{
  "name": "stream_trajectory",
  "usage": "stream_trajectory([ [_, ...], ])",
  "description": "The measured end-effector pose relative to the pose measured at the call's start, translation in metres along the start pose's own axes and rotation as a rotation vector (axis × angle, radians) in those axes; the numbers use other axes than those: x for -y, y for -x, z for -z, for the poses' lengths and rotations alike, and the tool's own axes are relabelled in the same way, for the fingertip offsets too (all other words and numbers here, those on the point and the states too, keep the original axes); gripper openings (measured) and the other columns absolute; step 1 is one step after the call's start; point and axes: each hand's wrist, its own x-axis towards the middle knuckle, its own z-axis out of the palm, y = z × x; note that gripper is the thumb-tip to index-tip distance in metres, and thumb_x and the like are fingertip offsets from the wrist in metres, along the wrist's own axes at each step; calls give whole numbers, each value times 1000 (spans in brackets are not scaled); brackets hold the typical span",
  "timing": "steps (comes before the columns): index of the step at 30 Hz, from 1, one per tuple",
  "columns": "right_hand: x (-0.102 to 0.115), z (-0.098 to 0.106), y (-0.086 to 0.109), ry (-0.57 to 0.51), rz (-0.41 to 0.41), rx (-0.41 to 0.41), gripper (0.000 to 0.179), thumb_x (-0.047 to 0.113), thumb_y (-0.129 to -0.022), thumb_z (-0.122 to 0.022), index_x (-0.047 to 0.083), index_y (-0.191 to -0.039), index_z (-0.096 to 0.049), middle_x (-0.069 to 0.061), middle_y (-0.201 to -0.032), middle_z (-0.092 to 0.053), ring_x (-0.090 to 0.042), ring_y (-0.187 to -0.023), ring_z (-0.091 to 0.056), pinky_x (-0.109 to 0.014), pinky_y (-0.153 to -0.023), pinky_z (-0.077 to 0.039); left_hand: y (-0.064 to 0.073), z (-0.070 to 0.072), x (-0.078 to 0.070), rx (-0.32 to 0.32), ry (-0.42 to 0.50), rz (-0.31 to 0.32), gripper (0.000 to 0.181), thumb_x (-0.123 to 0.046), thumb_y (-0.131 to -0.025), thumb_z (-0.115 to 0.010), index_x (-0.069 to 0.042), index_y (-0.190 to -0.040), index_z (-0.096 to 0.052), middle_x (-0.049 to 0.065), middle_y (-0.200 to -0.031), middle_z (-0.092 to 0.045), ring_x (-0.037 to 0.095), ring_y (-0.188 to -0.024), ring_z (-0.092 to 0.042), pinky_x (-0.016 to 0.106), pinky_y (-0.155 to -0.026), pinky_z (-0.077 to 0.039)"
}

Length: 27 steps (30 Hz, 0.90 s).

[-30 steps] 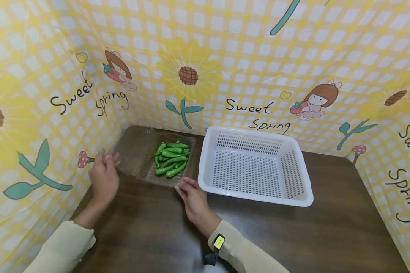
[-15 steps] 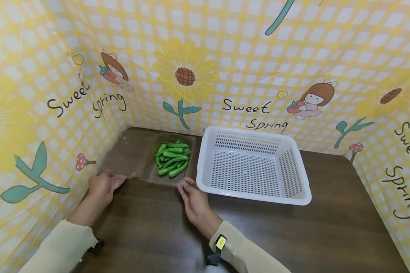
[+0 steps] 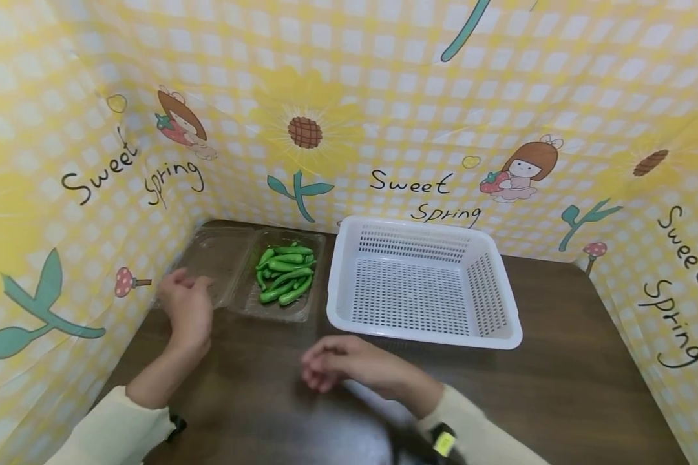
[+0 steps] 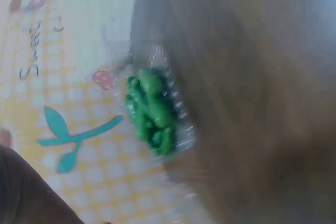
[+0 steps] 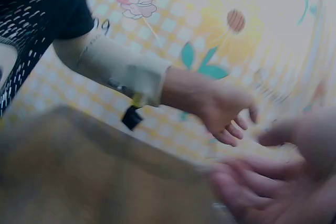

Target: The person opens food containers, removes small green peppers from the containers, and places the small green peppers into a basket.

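Note:
A clear plastic clamshell box (image 3: 279, 312) lies on the table with its lid folded out flat to the left. Several green chili peppers (image 3: 291, 272) are heaped in its tray half, and the left wrist view shows the same chili peppers (image 4: 152, 111) blurred. My left hand (image 3: 187, 309) is over the near left part of the lid, fingers loosely bent and holding nothing. Nearer to me, in front of the box and basket, my right hand (image 3: 346, 361) is over the table with loosely curled fingers and nothing in them. Both my left hand (image 5: 223, 108) and right hand (image 5: 262, 182) appear in the right wrist view.
A white perforated plastic basket (image 3: 419, 339), with nothing inside, stands just right of the box. The brown wooden table (image 3: 564, 381) meets a yellow checked cloth (image 3: 349, 129) that rises behind it and along both sides.
My right hand has let go of the box's near right corner and drawn back toward me. My left hand dipped to the lid's near edge, then rose again. The peppers stay in the box.

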Motion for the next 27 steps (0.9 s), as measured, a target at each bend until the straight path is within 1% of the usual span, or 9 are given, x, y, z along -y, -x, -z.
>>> stream_trajectory([
  [1, 7, 10, 15, 130, 31, 54, 30, 15, -102, -58, -4, -125, -63, -20, -109, -72, -16, -90, -71, -35, -87, -61, 0, -6, -3, 22, -80, -101, 63, -13, -102, -48, 3, -155, -18, 20, -147, -28, 27, -132, -34, 36, -109, -35],
  [3, 16, 35, 44, 397, 124, 77, 28, 24, -104, -60, 4, -123, -66, -13, -108, -74, -12, -92, -70, -32, -86, -60, -7, -17, -8, 92, -307, -270, 51, -10, -101, -50, 6, -147, -34, 19, -131, -43, 27, -116, -45, 38, -93, -42],
  [5, 20, 65, 69, 696, 219, -28, 28, 33, -102, -63, 12, -120, -68, -4, -108, -73, -10, -97, -69, -32, -89, -59, -18, -26, -13, 244, -525, -405, 46, -11, -104, -48, 9, -144, -39, 26, -131, -47, 33, -115, -48, 45, -93, -44],
  [7, 18, 96, 90, 990, 263, -199, 28, 40, -100, -65, 18, -117, -68, 3, -109, -70, -9, -103, -66, -33, -91, -57, -34, -33, -14, 356, -758, -532, 42, -10, -104, -47, 12, -140, -45, 32, -129, -52, 41, -109, -53, 52, -90, -46],
  [10, 8, 135, 113, 1264, 223, -382, 33, 45, -96, -69, 18, -116, -69, 5, -113, -66, -11, -109, -60, -37, -94, -55, -60, -40, -8, 396, -1077, -709, 35, -2, -101, -50, 13, -131, -55, 34, -120, -60, 48, -102, -57, 60, -82, -49],
  [12, 0, 155, 125, 1347, 196, -396, 36, 45, -92, -73, 17, -116, -69, 5, -115, -64, -13, -111, -58, -39, -93, -55, -77, -43, 0, 384, -1203, -803, 31, 3, -98, -52, 15, -126, -59, 36, -117, -62, 51, -100, -60, 60, -78, -53],
  [15, -10, 176, 141, 1443, 220, -333, 46, 47, -87, -77, 13, -117, -69, 2, -120, -63, -16, -113, -59, -39, -93, -56, -100, -51, 5, 432, -1234, -831, 30, 6, -97, -53, 14, -125, -61, 34, -118, -63, 49, -103, -63, 56, -78, -57],
  [21, -19, 196, 169, 1620, 343, -275, 50, 27, -78, -88, 8, -121, -69, -3, -124, -66, -19, -112, -66, -33, -87, -60, -132, -81, 2, 634, -1149, -721, 32, 3, -103, -45, 7, -132, -61, 27, -130, -64, 42, -114, -65, 52, -89, -58],
  [27, -17, 202, 178, 1660, 388, -295, 46, 25, -81, -86, 12, -123, -70, 4, -117, -70, -13, -102, -70, -30, -78, -61, -144, -101, 3, 671, -1127, -778, 29, 5, -101, -53, 6, -126, -66, 26, -125, -68, 41, -112, -68, 50, -87, -60],
])
